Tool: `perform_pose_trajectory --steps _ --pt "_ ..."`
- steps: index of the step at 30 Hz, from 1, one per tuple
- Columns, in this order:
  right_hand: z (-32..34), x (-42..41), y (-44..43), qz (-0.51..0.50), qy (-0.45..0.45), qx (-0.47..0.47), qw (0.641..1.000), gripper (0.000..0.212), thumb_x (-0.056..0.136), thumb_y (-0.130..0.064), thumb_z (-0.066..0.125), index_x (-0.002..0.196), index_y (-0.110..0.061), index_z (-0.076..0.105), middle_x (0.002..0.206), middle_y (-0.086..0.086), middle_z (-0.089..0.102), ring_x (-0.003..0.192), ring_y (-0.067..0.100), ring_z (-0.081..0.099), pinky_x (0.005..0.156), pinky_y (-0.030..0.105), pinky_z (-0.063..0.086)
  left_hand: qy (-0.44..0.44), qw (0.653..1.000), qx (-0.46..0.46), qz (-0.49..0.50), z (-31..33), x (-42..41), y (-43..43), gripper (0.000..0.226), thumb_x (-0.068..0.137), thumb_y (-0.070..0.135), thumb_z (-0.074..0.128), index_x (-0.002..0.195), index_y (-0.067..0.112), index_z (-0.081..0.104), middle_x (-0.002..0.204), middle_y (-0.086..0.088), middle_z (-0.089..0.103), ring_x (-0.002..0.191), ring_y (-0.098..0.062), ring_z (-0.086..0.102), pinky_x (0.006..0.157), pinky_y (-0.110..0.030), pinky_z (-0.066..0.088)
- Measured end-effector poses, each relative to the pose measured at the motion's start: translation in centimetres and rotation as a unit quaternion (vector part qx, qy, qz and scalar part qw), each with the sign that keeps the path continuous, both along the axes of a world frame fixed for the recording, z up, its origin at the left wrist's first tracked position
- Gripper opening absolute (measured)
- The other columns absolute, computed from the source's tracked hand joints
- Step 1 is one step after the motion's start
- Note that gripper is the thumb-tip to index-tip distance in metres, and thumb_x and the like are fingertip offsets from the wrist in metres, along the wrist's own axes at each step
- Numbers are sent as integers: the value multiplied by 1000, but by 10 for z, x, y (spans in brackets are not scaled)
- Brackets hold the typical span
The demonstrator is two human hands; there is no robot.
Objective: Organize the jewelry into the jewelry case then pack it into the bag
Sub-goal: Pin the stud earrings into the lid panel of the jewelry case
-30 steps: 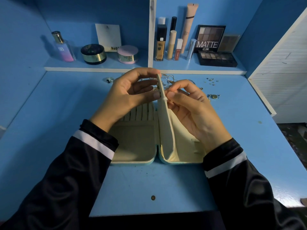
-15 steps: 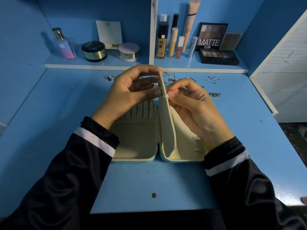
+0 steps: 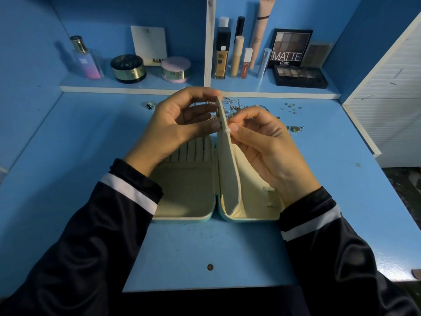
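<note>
Jewelry case (image 3: 186, 195) — one, left hand (image 3: 180, 124), right hand (image 3: 266, 144)

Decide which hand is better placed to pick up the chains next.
Probably the right hand: the chains lie just beyond it, right of the flap, which the left hand holds upright.

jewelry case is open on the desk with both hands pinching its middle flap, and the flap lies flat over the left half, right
Not quite. The head view shows the jewelry case open on the desk, with the left hand and right hand both pinching its middle flap. But the flap stands upright between the two halves, not flat over the left half.
</note>
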State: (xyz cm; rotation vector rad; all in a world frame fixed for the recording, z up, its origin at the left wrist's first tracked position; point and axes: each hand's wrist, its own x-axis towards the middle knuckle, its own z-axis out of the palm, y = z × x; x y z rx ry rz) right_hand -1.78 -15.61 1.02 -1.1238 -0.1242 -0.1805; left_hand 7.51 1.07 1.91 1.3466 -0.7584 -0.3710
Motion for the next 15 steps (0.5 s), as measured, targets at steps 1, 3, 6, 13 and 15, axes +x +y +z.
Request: perform_pose_trajectory --steps 1,3,6,13,15 --pt "0 0 0 -2 -1 -5 1000 14 72 -9 74 84 -8 68 86 16 57 78 23 56 76 29 47 0 1000 0 1 0 0 0 47 71 18 78 114 20 61 116 4 67 117 -22 63 95 -32 54" --pt "0 0 0 -6 0 -9 1000 14 72 -8 74 84 -7 67 86 16 57 78 24 56 76 29 47 0 1000 0 3 0 -1 0 47 70 20 79 113 21 61 116 4 67 117 -22 64 95 -33 54" --pt "0 0 0 -9 0 -11 1000 14 71 -8 74 84 -8 68 87 16 56 79 25 54 77 31 46 -1 1000 -1 4 0 -1 -1 47 70 20 79 113 21 61 115 5 68 117 -22 64 96 -33 54" --pt "-1 -1 -1 -31 -25 -59 997 14 75 -7 73 88 -5 67 83 13 61 78 21 57 76 26 49 -4 1000 2 5 0 -1 -1 47 71 19 78 114 20 61 118 -1 66 117 -24 63 97 -35 53" --pt "0 -1 -2 -40 -30 -76 996 13 77 -5 71 89 -4 67 83 10 65 79 18 59 76 24 50 -3 1000 4 4 0 0 0 47 71 18 78 115 20 61 119 -2 65 118 -25 63 98 -36 53"
